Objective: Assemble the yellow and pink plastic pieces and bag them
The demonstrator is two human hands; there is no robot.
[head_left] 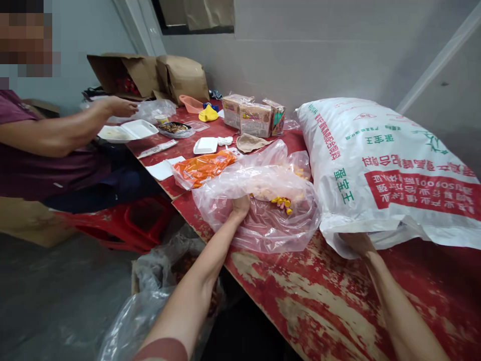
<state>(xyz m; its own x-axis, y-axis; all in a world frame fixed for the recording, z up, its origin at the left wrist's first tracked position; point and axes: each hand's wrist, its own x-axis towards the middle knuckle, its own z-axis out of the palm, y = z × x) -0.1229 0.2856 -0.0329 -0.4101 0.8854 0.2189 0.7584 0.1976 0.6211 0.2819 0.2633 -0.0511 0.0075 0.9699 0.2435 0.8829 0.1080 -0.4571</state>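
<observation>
My left hand [240, 206] is closed on the near rim of a big clear plastic bag [263, 220] that lies on the worn red table [323, 311]. Small yellow and pink pieces [281, 203] sit inside the bag. My right hand [356, 243] reaches under the near edge of a large white woven sack [391, 170] printed with red and green characters; its fingers are hidden beneath the sack.
An orange packet [203, 168], white foam trays [205, 145], boxed packets [253, 118] and brown cardboard boxes [150, 75] lie further back. Another person's arm [71, 128] reaches over the table's far left. Plastic bags [158, 291] and a red stool [131, 220] stand below.
</observation>
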